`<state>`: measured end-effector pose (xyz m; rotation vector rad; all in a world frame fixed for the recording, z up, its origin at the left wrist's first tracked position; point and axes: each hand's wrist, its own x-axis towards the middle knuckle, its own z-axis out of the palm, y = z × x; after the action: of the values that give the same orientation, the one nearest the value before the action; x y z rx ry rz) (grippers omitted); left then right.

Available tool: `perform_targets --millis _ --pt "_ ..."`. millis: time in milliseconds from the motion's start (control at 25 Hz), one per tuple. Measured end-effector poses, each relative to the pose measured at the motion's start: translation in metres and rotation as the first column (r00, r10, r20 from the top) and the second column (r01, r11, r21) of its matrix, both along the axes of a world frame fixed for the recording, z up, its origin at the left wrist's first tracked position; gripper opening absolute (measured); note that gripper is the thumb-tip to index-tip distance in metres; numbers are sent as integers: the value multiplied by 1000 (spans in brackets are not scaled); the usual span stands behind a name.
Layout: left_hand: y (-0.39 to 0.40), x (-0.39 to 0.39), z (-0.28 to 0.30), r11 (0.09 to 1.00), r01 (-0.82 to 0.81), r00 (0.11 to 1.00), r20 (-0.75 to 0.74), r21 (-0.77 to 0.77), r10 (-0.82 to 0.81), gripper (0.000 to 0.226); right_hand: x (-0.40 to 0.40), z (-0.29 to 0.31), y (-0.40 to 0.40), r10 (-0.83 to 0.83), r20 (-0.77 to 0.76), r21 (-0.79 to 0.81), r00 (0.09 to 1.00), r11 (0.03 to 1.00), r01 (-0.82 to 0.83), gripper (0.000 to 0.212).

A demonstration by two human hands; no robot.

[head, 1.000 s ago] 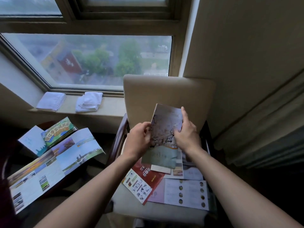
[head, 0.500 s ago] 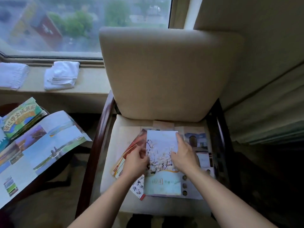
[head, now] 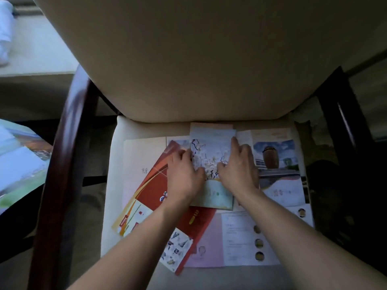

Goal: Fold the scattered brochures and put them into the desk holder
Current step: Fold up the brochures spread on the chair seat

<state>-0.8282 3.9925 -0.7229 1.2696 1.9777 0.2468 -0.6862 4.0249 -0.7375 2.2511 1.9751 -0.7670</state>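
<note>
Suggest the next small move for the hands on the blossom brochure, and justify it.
Probably run both hands outward to press its creases flat. The left hand and right hand lie on the blossom brochure, which rests folded on the pile on the chair seat; no holder is visible.

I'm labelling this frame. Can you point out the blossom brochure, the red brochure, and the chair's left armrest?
blossom brochure (head: 211,151), head view, on its flower picture between the hands.
red brochure (head: 151,190), head view, on its red panel.
left armrest (head: 69,126), head view, on the dark wooden rail.

A single head-worn camera looks steeply down, close over the chair seat (head: 117,155), its backrest (head: 188,59) filling twelve o'clock, the windowsill (head: 35,51) at ten.
</note>
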Motion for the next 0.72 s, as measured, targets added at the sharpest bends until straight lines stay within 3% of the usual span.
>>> perform_targets --millis 80,160,280,400,560,640,720 --pt "-6 19 -3 997 -70 995 76 20 69 64 -5 -7 -3 -33 36 32 999 999 32 83" --pt "-4 29 -4 970 -241 959 153 8 237 61 -8 -10 -4 -83 19 46 996 996 83 84" --pt "16 21 -2 856 -482 817 258 -186 516 39 -1 -10 0 -140 -100 4 985 990 141 84" --pt "26 15 11 862 -391 774 392 -324 498 29 8 2 10 -221 -262 -75 939 975 209 72" --pt "12 11 50 898 -440 653 683 -10 327 32 12 40 5 -320 -519 12 793 924 381 46" --pt "-1 4 63 874 -453 653 733 178 189 43 9 60 -11 -260 -677 101 689 894 436 38" --pt "-17 2 63 863 -458 668 723 214 175 45 3 65 -27 -226 -710 116 667 896 428 31"
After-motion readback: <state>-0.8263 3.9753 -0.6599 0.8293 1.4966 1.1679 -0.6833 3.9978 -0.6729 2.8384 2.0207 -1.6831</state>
